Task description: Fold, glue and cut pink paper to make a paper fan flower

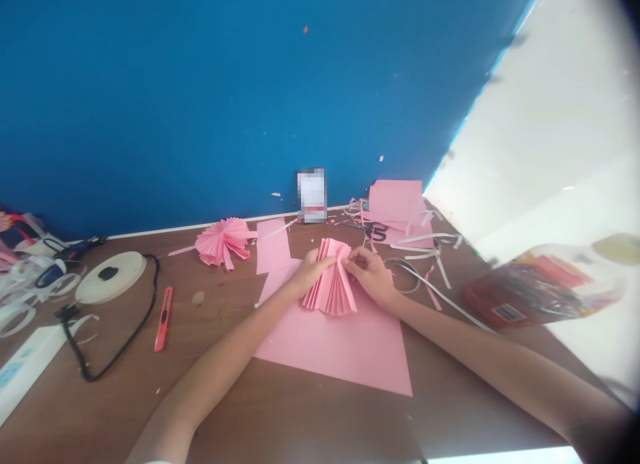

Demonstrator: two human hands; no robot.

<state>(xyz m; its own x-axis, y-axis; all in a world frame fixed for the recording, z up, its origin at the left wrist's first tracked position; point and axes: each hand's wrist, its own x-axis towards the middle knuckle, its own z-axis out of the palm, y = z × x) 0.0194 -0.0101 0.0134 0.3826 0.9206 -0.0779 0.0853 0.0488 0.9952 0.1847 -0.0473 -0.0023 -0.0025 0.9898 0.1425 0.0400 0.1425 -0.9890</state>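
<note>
Between my two hands is a pink pleated paper fan (331, 292), its folds spread toward me. My left hand (311, 274) grips its left side, thumb across the pleats. On the right edge near the top, my right hand (369, 272) pinches the folds with fingertips and thumb. Under the fan lies a large flat pink sheet (345, 354) on the brown table. A finished-looking round pleated paper rosette (223, 243) with strip tails sits to the left, beside a smaller pink paper piece (273, 245).
A red utility knife (164, 319) lies left, near a white round disc (111, 277) and black cable (150, 304). Dark-handled scissors (376, 233), pink sheets (397, 201) and white strips lie back right. A phone-like device (312, 196) leans on the blue wall. A plastic bag (540, 287) stands right.
</note>
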